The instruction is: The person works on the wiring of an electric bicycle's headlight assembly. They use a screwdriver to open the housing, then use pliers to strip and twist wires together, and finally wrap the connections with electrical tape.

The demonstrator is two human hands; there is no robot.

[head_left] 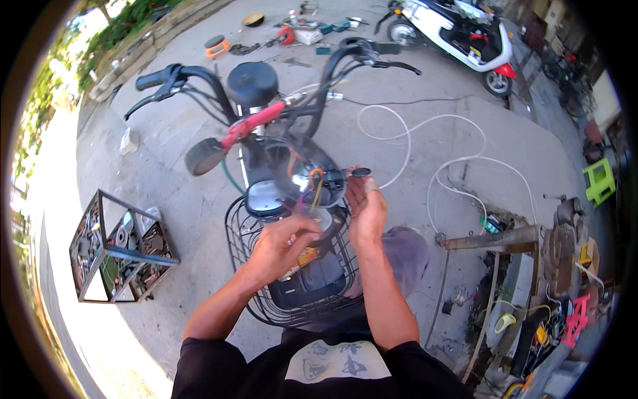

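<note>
A bicycle-style scooter's dark front housing (pixel 299 169) is open, showing orange, yellow and purple wires (pixel 318 189). My right hand (pixel 365 209) grips the housing's right side, beside a small black oval piece (pixel 361 172). My left hand (pixel 286 243) has its fingertips pinched among the lower wires; what exactly they hold is blurred. Below is a black wire basket (pixel 312 299) with dark items in it. A red bar (pixel 256 123) lies across the handlebar area, next to a black seat-like cushion (pixel 252 83).
A metal-framed parts rack (pixel 100 243) stands left. A workbench with a vise (pixel 558 233) and scattered tools is right, near a green stool (pixel 597 179). A white scooter (pixel 452 40) is parked behind. White hose loops (pixel 405 133) lie on the concrete. Loose tools (pixel 306 36) lie farther back.
</note>
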